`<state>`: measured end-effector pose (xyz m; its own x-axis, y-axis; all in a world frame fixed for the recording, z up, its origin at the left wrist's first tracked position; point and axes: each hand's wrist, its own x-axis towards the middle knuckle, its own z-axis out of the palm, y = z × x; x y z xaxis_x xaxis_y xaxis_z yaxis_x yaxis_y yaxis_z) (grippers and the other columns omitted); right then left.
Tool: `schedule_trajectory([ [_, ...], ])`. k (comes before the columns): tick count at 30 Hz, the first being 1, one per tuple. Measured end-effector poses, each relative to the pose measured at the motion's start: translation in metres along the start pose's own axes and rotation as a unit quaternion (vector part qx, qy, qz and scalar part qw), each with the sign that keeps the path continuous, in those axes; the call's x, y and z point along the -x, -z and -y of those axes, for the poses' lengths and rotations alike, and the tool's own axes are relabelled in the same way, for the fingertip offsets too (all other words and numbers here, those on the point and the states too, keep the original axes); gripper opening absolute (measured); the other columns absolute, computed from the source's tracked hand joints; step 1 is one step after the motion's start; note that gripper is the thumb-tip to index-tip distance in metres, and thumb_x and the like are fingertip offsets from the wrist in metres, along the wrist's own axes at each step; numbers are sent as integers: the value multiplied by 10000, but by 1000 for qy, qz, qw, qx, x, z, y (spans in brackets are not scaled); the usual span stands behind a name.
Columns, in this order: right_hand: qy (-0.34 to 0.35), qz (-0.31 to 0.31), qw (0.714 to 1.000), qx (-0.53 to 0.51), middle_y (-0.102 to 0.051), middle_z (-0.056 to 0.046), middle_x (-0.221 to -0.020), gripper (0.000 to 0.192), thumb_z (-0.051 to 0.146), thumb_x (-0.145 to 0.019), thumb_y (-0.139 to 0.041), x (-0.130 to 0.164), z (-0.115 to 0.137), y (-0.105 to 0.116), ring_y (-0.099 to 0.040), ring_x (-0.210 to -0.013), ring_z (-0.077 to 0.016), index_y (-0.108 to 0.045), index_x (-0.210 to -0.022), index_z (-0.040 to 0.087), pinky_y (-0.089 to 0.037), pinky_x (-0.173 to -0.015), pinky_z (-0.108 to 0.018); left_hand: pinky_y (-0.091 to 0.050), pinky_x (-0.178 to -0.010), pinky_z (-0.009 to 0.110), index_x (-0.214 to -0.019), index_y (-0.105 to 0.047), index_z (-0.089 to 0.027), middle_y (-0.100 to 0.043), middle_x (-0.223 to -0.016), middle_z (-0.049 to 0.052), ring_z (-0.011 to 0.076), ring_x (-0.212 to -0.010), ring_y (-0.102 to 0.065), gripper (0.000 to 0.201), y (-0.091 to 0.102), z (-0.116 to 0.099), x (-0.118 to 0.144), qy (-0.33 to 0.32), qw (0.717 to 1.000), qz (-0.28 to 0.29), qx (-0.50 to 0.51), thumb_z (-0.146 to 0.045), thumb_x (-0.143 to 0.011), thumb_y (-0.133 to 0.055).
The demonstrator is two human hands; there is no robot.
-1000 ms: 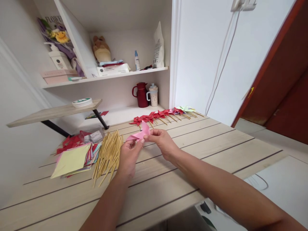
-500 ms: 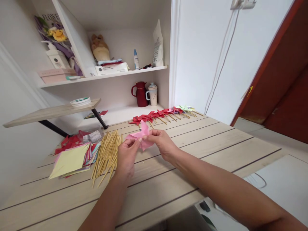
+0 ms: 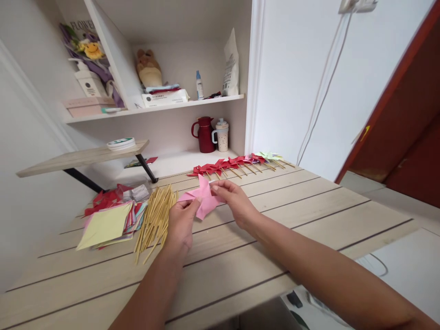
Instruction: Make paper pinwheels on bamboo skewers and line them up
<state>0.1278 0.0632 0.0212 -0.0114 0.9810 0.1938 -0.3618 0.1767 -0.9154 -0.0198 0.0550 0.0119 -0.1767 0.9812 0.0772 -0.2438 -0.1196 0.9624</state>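
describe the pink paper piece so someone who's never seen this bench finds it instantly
Start at the wooden bench under the white shelves. Above its middle, the left hand and right hand pinch a pink pinwheel between them. It has no stick, unlike the row of red pinwheels behind.

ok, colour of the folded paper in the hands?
Pink; the folded paper shows best in the head view, held by both hands.
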Motion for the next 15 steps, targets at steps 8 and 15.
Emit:
schedule_trajectory([
  [8,52,31,994,86,-754,-53,-953,299,426,-875,-630,-2,-1,12,-689,-953,-223,-570,-1106,246,-461,-949,-430,-518,-675,248,-826,-758,-100,-766,-861,86,146,-733,-666,338,15,-20,-6,38,991,-37,125,-220,-544,-900],
  [15,316,75,884,336,-570,-76,-1158,443,185,-857,-626,5,-11,8,-612,-930,-206,-554,-1280,296,-528,-891,-434,-531,-680,236,-843,-755,-115,-770,-888,77,141,-744,-681,232,22,-23,-8,69,979,-22,191,-137,-630,-844],
])
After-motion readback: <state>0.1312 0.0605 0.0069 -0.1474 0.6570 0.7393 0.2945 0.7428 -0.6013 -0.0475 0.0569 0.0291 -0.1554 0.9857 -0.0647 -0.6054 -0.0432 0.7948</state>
